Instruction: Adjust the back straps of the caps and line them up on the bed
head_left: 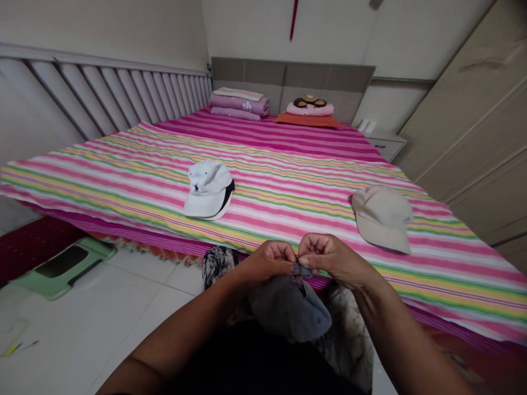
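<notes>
Both hands (pixel 267 262) pinch a grey cap strap (pixel 300 270).

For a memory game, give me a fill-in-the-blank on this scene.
The bare left hand and right hand pinch a strap on a ____ cloth cap.
A beige cap lies to the ____ of a white cap on the striped bedspread.
A pale green plastic stool stands on the white ____ floor.
Answers: grey; right; tile

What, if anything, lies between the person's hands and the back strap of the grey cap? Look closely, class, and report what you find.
Nothing visible does. The left hand and the right hand are both directly at the strap of the grey cap, pinching it from either side.
</notes>
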